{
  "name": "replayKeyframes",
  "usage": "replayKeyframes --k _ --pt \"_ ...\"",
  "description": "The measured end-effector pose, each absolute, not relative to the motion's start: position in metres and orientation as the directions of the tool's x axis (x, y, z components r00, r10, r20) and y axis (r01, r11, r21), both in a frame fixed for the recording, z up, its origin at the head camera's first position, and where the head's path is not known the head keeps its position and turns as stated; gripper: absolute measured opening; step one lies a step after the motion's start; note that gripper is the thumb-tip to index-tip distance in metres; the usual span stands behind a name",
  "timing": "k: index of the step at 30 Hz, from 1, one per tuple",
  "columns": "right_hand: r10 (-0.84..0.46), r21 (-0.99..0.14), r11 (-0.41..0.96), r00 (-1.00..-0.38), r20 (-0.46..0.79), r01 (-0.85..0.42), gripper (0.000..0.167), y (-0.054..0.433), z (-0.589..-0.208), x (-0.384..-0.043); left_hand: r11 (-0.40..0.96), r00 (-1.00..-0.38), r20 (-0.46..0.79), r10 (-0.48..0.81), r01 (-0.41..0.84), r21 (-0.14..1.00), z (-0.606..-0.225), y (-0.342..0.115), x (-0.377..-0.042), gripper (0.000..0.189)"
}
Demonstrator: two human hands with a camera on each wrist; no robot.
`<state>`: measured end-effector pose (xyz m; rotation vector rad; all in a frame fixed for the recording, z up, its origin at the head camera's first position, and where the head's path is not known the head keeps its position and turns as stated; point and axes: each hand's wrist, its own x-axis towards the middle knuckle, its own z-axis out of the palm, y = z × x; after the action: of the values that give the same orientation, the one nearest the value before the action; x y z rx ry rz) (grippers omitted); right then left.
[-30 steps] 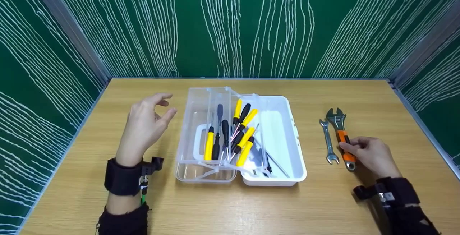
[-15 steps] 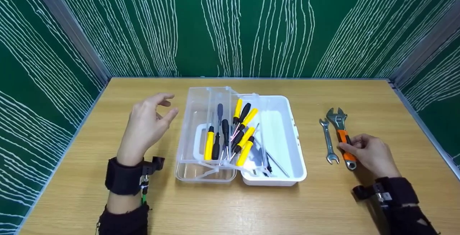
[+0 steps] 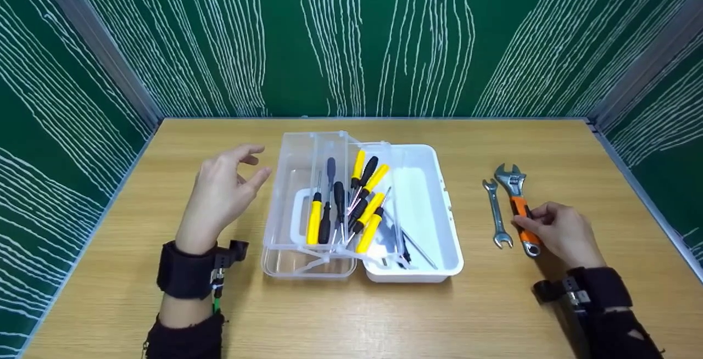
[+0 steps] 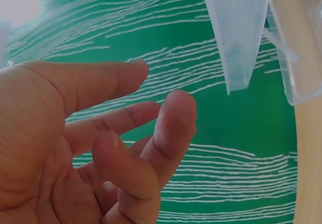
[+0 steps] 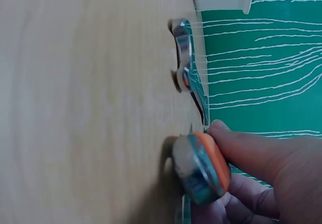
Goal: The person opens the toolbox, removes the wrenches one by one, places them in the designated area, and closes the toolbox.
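My right hand [image 3: 565,234] pinches the orange-and-black handle of an adjustable wrench [image 3: 518,200] between thumb and fingers. The right wrist view shows the metal end of this adjustable wrench [image 5: 197,168] close over the table, the thumb against its orange side. Just left of it lies a silver open-end wrench [image 3: 497,213]. My left hand [image 3: 222,189] hovers left of the toolbox, its fingers loosely curled. Nothing is held by that left hand [image 4: 121,148] in the left wrist view. The toolbox has a white tray [image 3: 450,233] and a clear lid [image 3: 296,156] folded out to the left.
Several yellow-and-black screwdrivers [image 3: 314,224] and black screwdrivers [image 3: 339,197] show in and through the clear compartments. Thin shafts lie in the white tray. Green panels [image 3: 307,90] with white wavy lines enclose the wooden table [image 3: 351,320] at the back and sides.
The head view has shifted slightly, moving everything a little left in it. My right hand keeps its pinch on the adjustable wrench, and my left hand holds its pose.
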<state>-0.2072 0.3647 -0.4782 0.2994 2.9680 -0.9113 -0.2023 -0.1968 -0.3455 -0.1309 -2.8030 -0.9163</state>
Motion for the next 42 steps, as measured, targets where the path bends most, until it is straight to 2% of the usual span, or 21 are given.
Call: replayKeyframes --k 8,22,27,31,34,42 --pt "0.186 -0.538 0.814 -0.976 -0.113 0.218 0.039 0.367 -0.476 -0.207 0.806 -0.979 0.201 0.032 0.144 0.574 -0.346 -0.194 -0.204 0.043" --pt "0.213 -0.544 0.809 -0.974 -0.082 0.223 0.029 0.364 -0.478 -0.207 0.809 -0.984 0.172 0.036 0.13 0.573 -0.347 -0.198 -0.204 0.043" --pt "0.205 -0.53 0.825 -0.978 -0.042 0.196 0.035 0.362 -0.475 -0.205 0.811 -0.987 0.152 0.043 0.124 0.572 -0.349 -0.203 -0.205 0.043" --pt "0.233 -0.56 0.8 -0.972 -0.039 0.214 0.042 0.357 -0.467 -0.204 0.81 -0.991 0.129 0.038 0.106 0.576 -0.35 -0.207 -0.206 0.043" --pt "0.225 -0.583 0.789 -0.974 -0.02 0.194 0.045 0.348 -0.46 -0.202 0.81 -0.992 0.121 0.036 0.1 0.579 -0.352 -0.21 -0.207 0.043" --pt "0.101 -0.61 0.789 -0.995 0.013 0.072 0.043 0.322 -0.44 -0.196 0.809 -0.995 0.085 0.051 0.091 0.581 -0.361 -0.215 -0.211 0.043"
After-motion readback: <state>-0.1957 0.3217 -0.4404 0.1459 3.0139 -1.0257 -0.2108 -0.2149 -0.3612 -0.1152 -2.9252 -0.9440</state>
